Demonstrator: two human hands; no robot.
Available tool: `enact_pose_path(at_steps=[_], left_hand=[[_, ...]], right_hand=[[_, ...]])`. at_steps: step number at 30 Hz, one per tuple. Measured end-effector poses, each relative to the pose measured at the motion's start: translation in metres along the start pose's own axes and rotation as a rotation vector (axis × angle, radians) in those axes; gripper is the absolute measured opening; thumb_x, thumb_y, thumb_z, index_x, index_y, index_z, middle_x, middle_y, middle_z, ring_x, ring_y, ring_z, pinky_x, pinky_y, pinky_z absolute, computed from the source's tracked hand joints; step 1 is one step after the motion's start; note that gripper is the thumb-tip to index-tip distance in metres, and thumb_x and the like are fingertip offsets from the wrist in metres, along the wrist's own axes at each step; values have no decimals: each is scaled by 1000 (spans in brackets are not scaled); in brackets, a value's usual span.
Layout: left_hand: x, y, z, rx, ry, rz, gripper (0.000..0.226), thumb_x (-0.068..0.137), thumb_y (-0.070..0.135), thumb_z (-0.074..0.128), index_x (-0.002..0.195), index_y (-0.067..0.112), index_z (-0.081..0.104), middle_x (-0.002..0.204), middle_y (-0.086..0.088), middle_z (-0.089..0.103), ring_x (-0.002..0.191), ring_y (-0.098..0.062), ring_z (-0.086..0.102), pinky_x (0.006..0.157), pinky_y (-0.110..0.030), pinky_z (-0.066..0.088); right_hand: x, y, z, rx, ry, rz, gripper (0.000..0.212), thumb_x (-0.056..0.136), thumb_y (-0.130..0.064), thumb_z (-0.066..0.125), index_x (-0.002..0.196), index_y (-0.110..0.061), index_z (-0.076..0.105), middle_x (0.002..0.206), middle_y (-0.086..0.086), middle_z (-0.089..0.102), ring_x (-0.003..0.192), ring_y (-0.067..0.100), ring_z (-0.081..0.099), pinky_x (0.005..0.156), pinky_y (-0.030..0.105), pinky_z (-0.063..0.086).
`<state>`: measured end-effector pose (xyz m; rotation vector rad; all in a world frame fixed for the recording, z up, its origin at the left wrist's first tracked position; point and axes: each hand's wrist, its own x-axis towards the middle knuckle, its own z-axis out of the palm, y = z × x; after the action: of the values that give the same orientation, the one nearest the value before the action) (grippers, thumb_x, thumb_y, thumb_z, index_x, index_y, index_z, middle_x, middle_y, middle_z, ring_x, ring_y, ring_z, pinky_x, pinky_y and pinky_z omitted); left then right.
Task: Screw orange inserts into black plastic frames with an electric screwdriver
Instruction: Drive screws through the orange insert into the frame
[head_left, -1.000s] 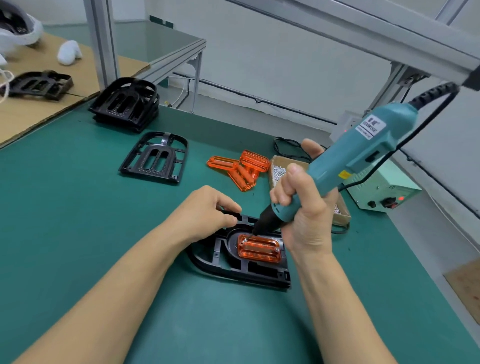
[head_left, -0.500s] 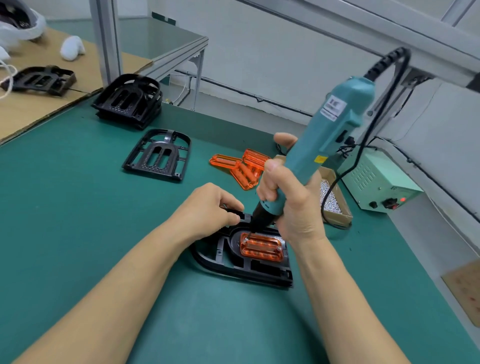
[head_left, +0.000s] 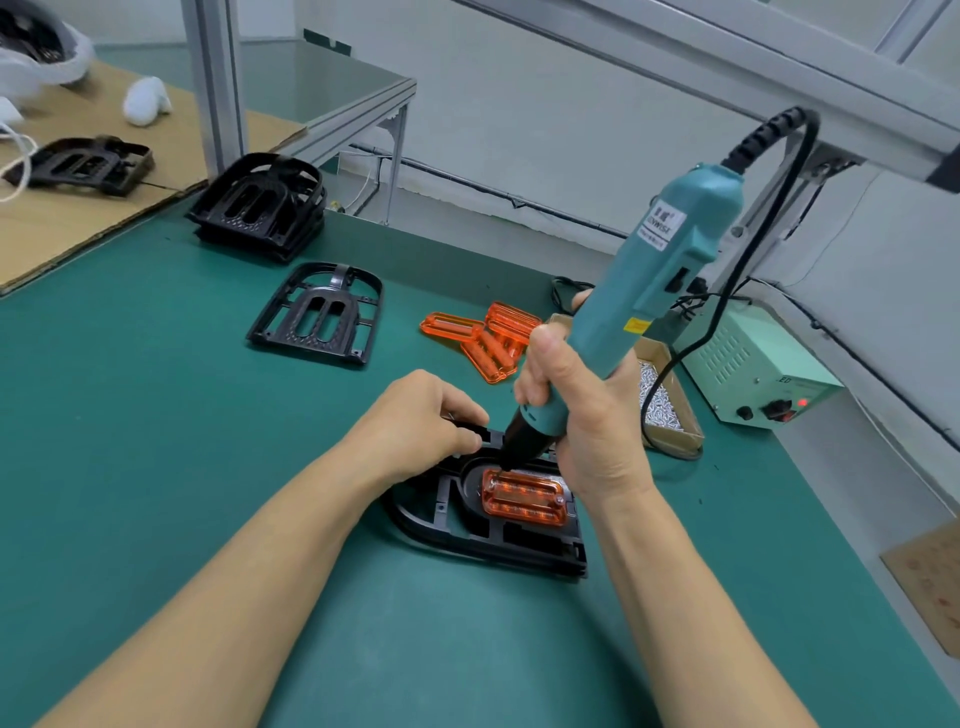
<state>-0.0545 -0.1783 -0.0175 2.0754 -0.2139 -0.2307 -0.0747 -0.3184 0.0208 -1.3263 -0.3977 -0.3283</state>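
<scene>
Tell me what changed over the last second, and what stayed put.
The right hand swung the electric screwdriver from a strong rightward lean to nearly upright, its tip moving to the orange insert's far left corner. The left hand keeps gripping the black frame; frame and insert stayed put.

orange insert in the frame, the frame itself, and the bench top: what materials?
Orange insert: looks like translucent moulded plastic, glossy; light glows through its ribs.
Black frame: opaque moulded plastic, semi-matte, thin ribs and cut-outs.
Bench top: green matte mat, probably rubber or vinyl; no glare, hard to say which.
</scene>
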Motion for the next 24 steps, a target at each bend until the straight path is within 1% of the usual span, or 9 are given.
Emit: enact_pose_path(at_steps=[2, 4, 5, 7, 13, 15, 18, 21, 24], left_hand=[[0, 0, 0, 1, -3, 1, 22, 79, 14, 74, 99, 24, 75, 86, 7, 72, 78, -2, 63, 73, -20, 44], [0, 0, 0, 5, 0, 3, 22, 79, 14, 74, 99, 24, 75, 87, 7, 72, 79, -2, 62, 73, -19, 44], [0, 0, 0, 4, 2, 2, 22, 79, 14, 74, 99, 24, 75, 87, 8, 72, 79, -1, 62, 73, -19, 44], [0, 0, 0, 5, 5, 0, 22, 79, 14, 74, 99, 24, 75, 86, 8, 72, 79, -1, 62, 73, -20, 44], [0, 0, 1, 26, 22, -8, 22, 78, 15, 74, 97, 25, 75, 86, 9, 72, 79, -2, 63, 72, -20, 47], [0, 0, 1, 28, 25, -8, 22, 78, 15, 74, 97, 25, 76, 88, 8, 72, 81, -5, 64, 74, -22, 50], [0, 1, 1, 35, 28, -2, 22, 77, 15, 74, 97, 24, 76, 87, 7, 72, 81, -5, 63, 74, -21, 47], [0, 1, 1, 34, 28, -4, 22, 77, 15, 75, 97, 23, 76, 89, 8, 72, 83, -4, 63, 76, -20, 45], [0, 0, 1, 31, 23, -1, 22, 78, 15, 74, 99, 21, 75, 96, 8, 72, 89, -3, 62, 79, -19, 43]], right_hand=[[0, 0, 0, -11, -7, -10, 29, 79, -24, 69, 99, -24, 48, 58, -8, 51, 47, 12, 41, 55, 28, 41], [0, 0, -1, -17, -28, -22, 19, 79, -25, 69, 90, -34, 56, 58, -8, 51, 48, 12, 41, 56, 28, 41], [0, 0, -1, -20, -41, -28, 17, 80, -25, 68, 83, -40, 59, 57, -8, 51, 48, 11, 42, 57, 29, 41], [-1, -1, -2, -21, -67, -34, 20, 81, -22, 66, 77, -41, 60, 56, -9, 50, 47, 11, 42, 59, 31, 41], [-7, -4, -6, 48, -140, -25, 22, 81, -9, 62, 90, -27, 54, 58, -7, 47, 46, 12, 43, 58, 30, 46], [-7, -5, -7, 62, -151, -13, 24, 81, -8, 63, 97, -18, 48, 60, -5, 48, 47, 12, 43, 58, 29, 47], [-7, -5, -6, 39, -160, -16, 28, 81, -10, 64, 101, -15, 46, 60, -4, 48, 47, 12, 45, 58, 30, 47], [-8, -7, -5, 73, -72, -35, 32, 79, -12, 65, 105, -16, 46, 62, -5, 49, 46, 11, 44, 57, 28, 45], [-4, -18, -14, 243, 95, -77, 35, 77, -16, 74, 101, -20, 49, 60, -7, 48, 47, 7, 44, 52, 22, 43]])
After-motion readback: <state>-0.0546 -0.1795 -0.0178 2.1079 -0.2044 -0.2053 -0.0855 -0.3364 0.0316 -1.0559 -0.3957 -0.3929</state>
